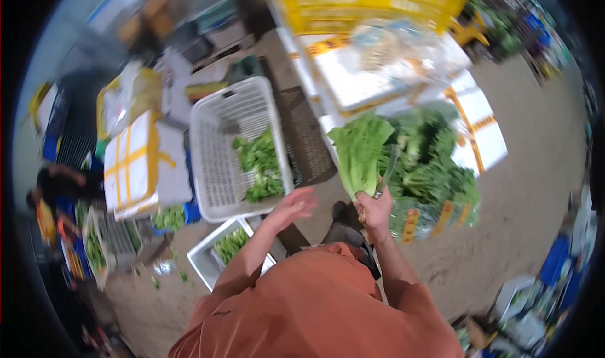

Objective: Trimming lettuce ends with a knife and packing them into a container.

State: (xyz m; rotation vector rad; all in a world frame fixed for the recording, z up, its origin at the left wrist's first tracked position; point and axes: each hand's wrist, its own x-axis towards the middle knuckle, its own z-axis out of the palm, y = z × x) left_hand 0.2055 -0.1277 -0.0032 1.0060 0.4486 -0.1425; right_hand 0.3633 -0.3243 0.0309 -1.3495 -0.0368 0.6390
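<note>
Right hand [375, 212]: you clasp lettuce [359, 145] and knife [391, 164], the latter partly hidden
Lettuce: your one o'clock
Left hand [292, 208]: fingers extended, blurred
Yellow crate [378, 11]: farther at one o'clock, top cut off

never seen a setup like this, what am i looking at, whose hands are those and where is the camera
There is no machine here: these are a person's own bare hands. The single picture comes from a wide fisheye camera on their head, looking down past the orange shirt, so straight edges curve near the rim. The right hand holds a head of lettuce together with a knife, blade upward. The left hand is open and empty, near a white plastic basket with some loose greens inside. On the right, beside the lettuce, are more leafy greens in clear plastic.
</note>
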